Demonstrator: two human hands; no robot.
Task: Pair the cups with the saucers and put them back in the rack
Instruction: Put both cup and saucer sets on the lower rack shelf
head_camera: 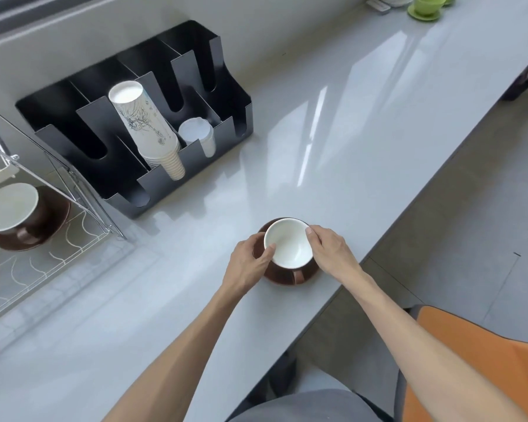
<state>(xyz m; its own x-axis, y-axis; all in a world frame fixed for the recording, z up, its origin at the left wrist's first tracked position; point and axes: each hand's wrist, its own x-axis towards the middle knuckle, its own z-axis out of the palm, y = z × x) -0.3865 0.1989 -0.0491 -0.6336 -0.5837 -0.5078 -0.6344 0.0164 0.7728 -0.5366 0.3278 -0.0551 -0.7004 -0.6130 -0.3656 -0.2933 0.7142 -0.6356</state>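
Observation:
A brown cup with a white inside (288, 242) stands on a brown saucer (290, 277) near the front edge of the grey counter. My left hand (250, 263) grips the cup's left rim and the saucer's left side. My right hand (329, 251) holds the cup's right rim. A second brown cup (9, 210) sits on its saucer (51, 222) inside the wire rack (43, 257) at the left. A green cup on a green saucer (425, 6) stands far back at the right.
A black cup organizer (226, 129) with a stack of paper cups (147, 129) and small white cups (195, 134) stands against the wall. The counter (333, 132) edge runs diagonally at the right, with an orange seat (485, 360) below.

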